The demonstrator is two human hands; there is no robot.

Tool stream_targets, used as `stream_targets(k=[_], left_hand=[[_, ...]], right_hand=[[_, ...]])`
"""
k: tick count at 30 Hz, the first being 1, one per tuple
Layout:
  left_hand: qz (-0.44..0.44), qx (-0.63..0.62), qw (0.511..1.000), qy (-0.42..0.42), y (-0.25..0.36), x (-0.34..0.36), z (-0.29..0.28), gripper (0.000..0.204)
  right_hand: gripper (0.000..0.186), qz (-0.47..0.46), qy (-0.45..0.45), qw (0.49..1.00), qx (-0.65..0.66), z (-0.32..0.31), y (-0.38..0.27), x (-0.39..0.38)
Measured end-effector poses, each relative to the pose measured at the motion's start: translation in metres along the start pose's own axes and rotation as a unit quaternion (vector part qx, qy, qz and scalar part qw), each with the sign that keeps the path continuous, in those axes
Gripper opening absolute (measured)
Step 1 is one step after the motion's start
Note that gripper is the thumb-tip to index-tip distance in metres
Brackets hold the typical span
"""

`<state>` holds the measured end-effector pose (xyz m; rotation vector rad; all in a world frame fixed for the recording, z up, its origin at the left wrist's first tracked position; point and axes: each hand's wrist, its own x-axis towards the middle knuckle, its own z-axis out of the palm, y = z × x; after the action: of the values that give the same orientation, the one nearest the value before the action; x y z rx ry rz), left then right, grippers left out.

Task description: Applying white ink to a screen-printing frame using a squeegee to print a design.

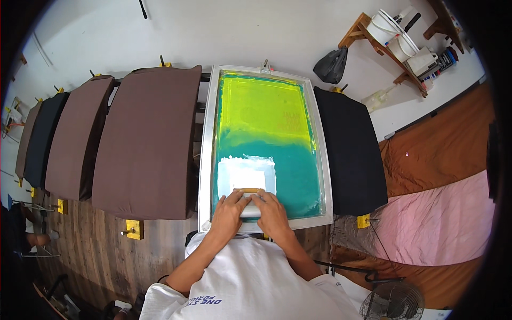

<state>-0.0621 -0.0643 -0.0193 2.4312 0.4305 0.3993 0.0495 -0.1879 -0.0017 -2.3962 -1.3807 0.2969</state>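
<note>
A screen-printing frame point(325, 197) with a silver metal rim lies in front of me. Its mesh point(298, 176) is green-teal at the near part and yellow-green at the far part, with faint lettering. White ink point(245, 168) covers a squarish patch of it. Both hands grip a small squeegee point(250, 212) at the near edge of this patch, its yellowish top edge facing away from me. My left hand point(228, 213) is closed around the left end, and my right hand point(271, 213) around the right end. Both thumbs point inward along it; the blade is hidden.
Brown-covered boards point(146, 144) and a dark one point(47, 138) stand in a row at left; a black-covered board point(352, 154) adjoins the frame at right. A wooden shelf point(368, 34) holds white buckets point(384, 28). Brown and pink cloth point(442, 218) spreads at right, near a fan point(392, 303).
</note>
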Motion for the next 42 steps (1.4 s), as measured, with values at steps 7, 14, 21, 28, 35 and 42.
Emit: stream_targets(k=[7, 14, 21, 28, 35, 42], left_hand=[[-0.026, -0.04, 0.998, -0.049, 0.003, -0.007, -0.004, 0.057], [-0.032, -0.058, 0.995, -0.073, 0.008, -0.005, -0.012, 0.062], [-0.04, -0.085, 0.99, -0.104, 0.013, -0.008, -0.018, 0.061], [-0.038, -0.076, 0.993, -0.081, 0.006, -0.017, -0.009, 0.059], [-0.024, -0.059, 0.995, -0.079, 0.008, -0.016, -0.012, 0.065], [-0.027, -0.045, 0.995, -0.079, 0.003, -0.022, -0.005, 0.066]], right_hand=[[0.054, -0.003, -0.034, 0.999, 0.03, -0.004, 0.001, -0.005], [0.054, -0.006, -0.048, 0.999, 0.022, -0.015, -0.001, -0.003], [0.058, 0.013, -0.12, 0.992, 0.041, -0.016, 0.003, -0.005], [0.061, 0.019, -0.063, 0.997, 0.048, -0.005, -0.003, -0.015], [0.059, 0.025, -0.069, 0.996, 0.044, -0.009, -0.003, -0.014], [0.059, 0.016, -0.055, 0.997, 0.048, -0.002, -0.005, -0.021]])
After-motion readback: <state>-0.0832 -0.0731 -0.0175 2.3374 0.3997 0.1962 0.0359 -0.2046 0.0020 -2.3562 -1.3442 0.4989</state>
